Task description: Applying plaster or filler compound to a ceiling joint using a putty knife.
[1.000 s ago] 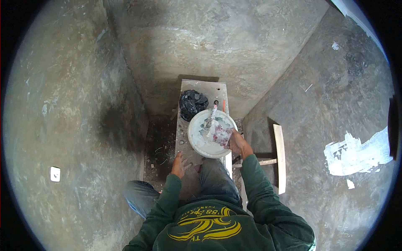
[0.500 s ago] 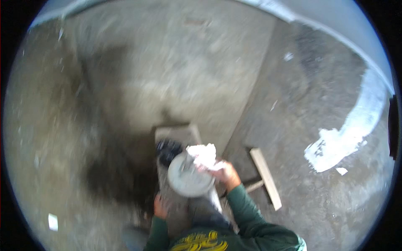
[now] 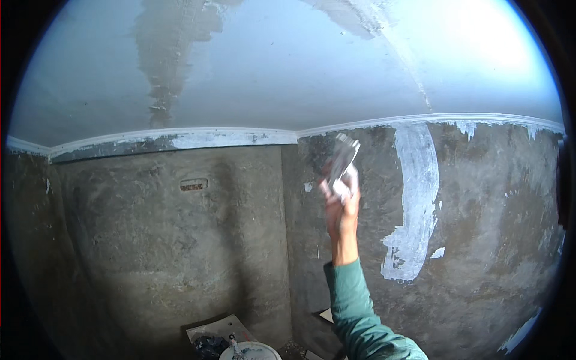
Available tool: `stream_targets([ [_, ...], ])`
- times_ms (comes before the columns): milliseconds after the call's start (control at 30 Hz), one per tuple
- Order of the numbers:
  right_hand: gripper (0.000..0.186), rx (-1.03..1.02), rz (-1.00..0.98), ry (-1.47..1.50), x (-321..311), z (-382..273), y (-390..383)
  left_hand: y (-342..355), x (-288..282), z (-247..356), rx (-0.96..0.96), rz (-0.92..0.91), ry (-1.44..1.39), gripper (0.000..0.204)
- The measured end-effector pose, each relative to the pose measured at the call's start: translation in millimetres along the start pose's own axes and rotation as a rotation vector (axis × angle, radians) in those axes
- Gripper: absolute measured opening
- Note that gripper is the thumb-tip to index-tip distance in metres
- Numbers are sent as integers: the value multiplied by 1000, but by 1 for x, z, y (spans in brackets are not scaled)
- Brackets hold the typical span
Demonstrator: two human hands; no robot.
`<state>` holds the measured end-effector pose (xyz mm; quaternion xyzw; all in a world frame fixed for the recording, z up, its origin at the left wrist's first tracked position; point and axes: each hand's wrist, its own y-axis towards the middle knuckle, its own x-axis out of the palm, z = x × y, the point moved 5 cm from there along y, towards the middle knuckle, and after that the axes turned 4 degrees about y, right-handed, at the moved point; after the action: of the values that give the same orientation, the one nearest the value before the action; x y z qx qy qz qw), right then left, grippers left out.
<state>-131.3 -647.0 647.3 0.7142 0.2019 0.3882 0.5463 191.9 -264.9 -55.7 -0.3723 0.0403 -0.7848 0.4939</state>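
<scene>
My right hand (image 3: 345, 210) is raised in front of the wall, its fingers wrapped round a putty knife (image 3: 344, 157). The grey blade points up toward the white cornice, with white putty along its tip; motion blurs its outline. Below stands a round white bucket (image 3: 264, 353), cut off by the lower edge, with a small stick-like thing (image 3: 234, 343) at its rim. A band of white putty (image 3: 418, 192) runs down the dark wall to the right of my hand. My left hand is out of view.
A plank or board (image 3: 231, 327) with a black plastic bag (image 3: 210, 346) on it lies beside the bucket. White cornice (image 3: 234, 137) runs along the top of both walls, under a pale ceiling (image 3: 288, 72) with grey patches. A recessed box (image 3: 194, 185) sits in the facing wall.
My view has tilted up from the floor to the walls and ceiling. My right hand has risen from above the bucket with the putty knife. My left hand has left the view.
</scene>
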Motion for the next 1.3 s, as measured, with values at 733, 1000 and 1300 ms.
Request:
stream_targets([
  [733,76,-815,462,-19,73,-65,210,-268,313,407,1982,-47,1023,61],
  [1000,77,-807,590,-146,64,-70,211,-578,571,443,3248,705,846,62],
  [1300,73,-708,702,-208,72,-74,198,-629,612,455,3523,1181,477,62],
])
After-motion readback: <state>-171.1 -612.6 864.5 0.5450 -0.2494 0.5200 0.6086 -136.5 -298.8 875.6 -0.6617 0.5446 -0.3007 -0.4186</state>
